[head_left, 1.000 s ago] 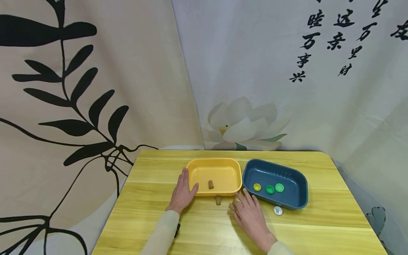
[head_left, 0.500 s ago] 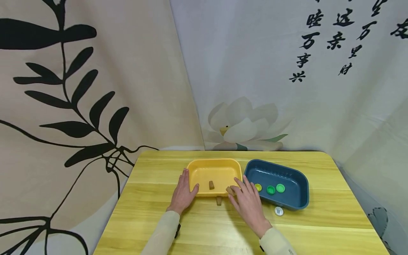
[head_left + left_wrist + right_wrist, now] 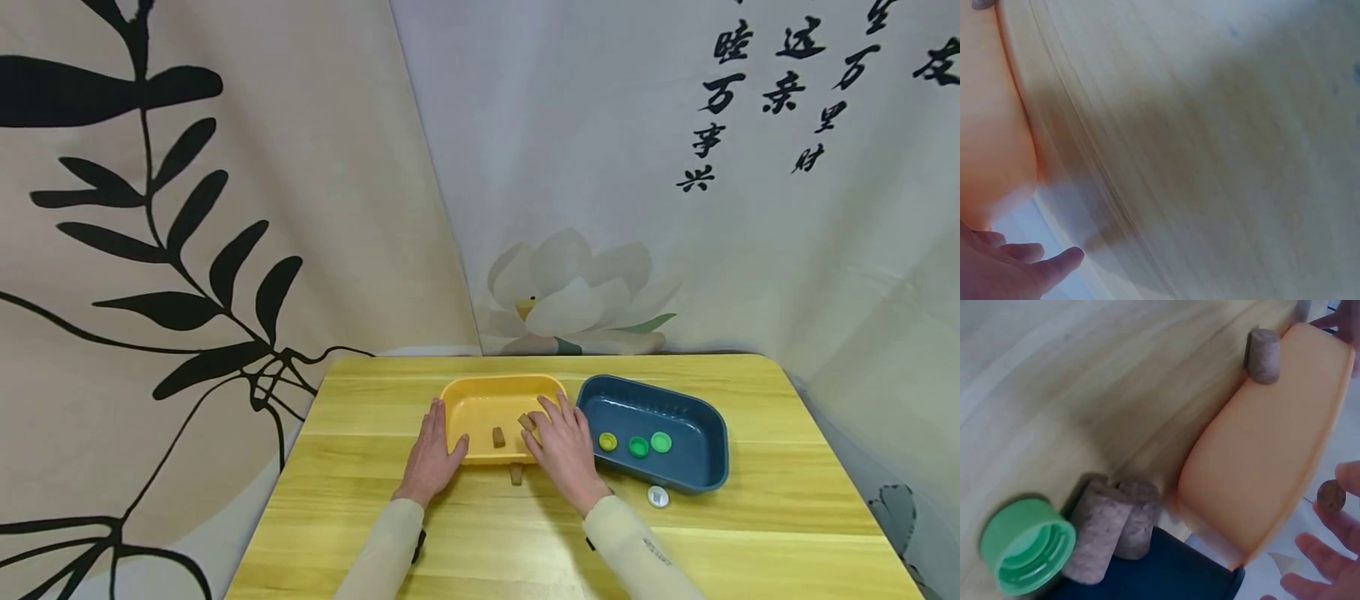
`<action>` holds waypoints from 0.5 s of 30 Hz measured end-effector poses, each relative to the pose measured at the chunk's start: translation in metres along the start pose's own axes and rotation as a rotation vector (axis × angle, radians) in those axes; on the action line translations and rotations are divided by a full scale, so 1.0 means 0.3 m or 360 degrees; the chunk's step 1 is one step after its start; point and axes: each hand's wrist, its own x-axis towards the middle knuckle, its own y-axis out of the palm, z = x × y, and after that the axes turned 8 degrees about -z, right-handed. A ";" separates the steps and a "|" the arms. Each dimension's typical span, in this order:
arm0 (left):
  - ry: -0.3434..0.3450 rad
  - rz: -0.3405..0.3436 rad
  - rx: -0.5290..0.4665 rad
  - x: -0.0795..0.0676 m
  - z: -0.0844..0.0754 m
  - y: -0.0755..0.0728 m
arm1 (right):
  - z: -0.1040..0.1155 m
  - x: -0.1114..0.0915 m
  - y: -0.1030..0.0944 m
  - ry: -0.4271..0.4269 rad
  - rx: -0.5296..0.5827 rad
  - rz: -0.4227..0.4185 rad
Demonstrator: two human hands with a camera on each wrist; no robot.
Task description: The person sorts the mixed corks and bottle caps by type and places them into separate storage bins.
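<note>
A yellow tray (image 3: pixel 480 388) holds one brown cork (image 3: pixel 497 437). My left hand (image 3: pixel 431 454) lies flat against the tray's left wall, fingers straight and thumb on the front rim. My right hand (image 3: pixel 561 446) hovers over the tray's right side and pinches a second cork (image 3: pixel 527 422), seen at the fingertips in the right wrist view (image 3: pixel 1332 495). Another cork (image 3: pixel 516 473) lies on the table by the tray's front wall. In the right wrist view, two more corks (image 3: pixel 1116 525) and a green cap (image 3: pixel 1027 545) lie on the table beside the yellow tray (image 3: pixel 1266 456).
A dark blue tray (image 3: pixel 693 479) to the right holds three caps, one yellow-green (image 3: pixel 607 441) and two green (image 3: pixel 649 444). A white cap (image 3: pixel 657 497) lies on the wooden table (image 3: pixel 750 533) in front of it. Printed curtains hang behind the table.
My right hand lifted a cork from the table in front of the trays and carried it up and left over the yellow tray. The left hand stayed put.
</note>
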 end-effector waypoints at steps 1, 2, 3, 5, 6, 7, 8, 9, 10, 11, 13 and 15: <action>0.0002 -0.0006 -0.0002 0.000 0.001 0.000 | 0.003 0.006 0.007 0.0010 0.0005 0.0020; 0.0004 -0.0009 0.0007 0.001 0.003 0.001 | 0.006 0.013 0.014 0.0018 0.0012 0.0035; 0.0007 -0.0016 0.0004 0.001 0.003 0.000 | 0.008 0.019 0.021 0.0021 0.0014 0.0045; 0.0014 -0.0027 0.0007 0.002 0.005 -0.001 | 0.014 0.029 0.035 0.0023 0.0019 0.0053; 0.0013 -0.0028 0.0005 0.002 0.005 -0.001 | 0.017 0.034 0.042 0.0022 0.0018 0.0055; 0.0011 -0.0026 0.0008 0.002 0.005 -0.002 | 0.019 0.039 0.048 0.0020 0.0016 0.0059; 0.0008 -0.0025 0.0007 0.002 0.005 -0.002 | 0.021 0.044 0.054 0.0016 0.0013 0.0058; 0.0005 -0.0025 -0.0003 0.002 0.004 -0.004 | 0.022 0.047 0.060 0.0008 -0.0003 0.0057; -0.0002 -0.0017 -0.0001 0.001 0.004 -0.004 | 0.023 0.050 0.067 0.0004 -0.0019 0.0057; -0.0010 -0.0009 0.0001 0.001 0.003 -0.004 | 0.024 0.054 0.072 0.0001 -0.0032 0.0056; -0.0012 -0.0004 0.0000 -0.001 0.001 -0.004 | 0.025 0.059 0.083 0.0003 -0.0071 0.0058; -0.0013 -0.0002 0.0000 -0.003 -0.002 -0.003 | 0.025 0.061 0.093 0.0012 -0.0114 0.0066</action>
